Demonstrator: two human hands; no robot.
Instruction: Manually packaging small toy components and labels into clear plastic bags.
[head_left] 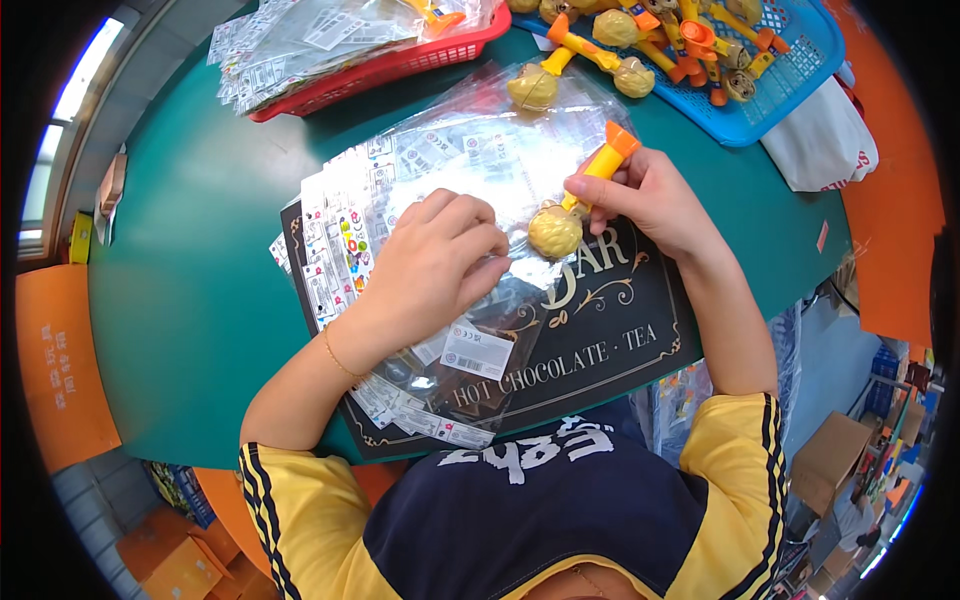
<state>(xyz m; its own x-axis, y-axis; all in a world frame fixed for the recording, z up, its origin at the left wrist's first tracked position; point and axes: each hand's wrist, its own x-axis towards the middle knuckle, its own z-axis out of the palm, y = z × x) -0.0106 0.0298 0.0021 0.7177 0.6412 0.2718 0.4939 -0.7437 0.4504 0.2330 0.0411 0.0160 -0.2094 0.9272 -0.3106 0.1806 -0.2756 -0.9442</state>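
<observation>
- Toy wand of yellow and orange plastic, with a round, knobbly yellow head and a flared orange end, is over the bags, slanting so that its head points down toward the wearer's left.
- On my feed the right hand grasps it by the yellow shaft, thumb on the near side, other fingers curled behind.
- The left hand lies over the pile with fingers bent and thumb tucked close beneath; I cannot tell whether it pinches a bag or merely presses on it. Its fingertips are just beside the toy's head.
- Under both hands I see a fanned pile of clear plastic bags with white printed strips, overlapping a black rectangular mat with pale lettering and scrollwork.
- Two more yellow-and-orange toys rest beyond the right hand, near the far edge of the pile.
- At the far left, a red plastic basket carries more bags; at the far right, a blue plastic basket is heaped with similar toys.
- Beside the blue one sits a crumpled white bag.
- Mat and pile lie on a green surface.
</observation>
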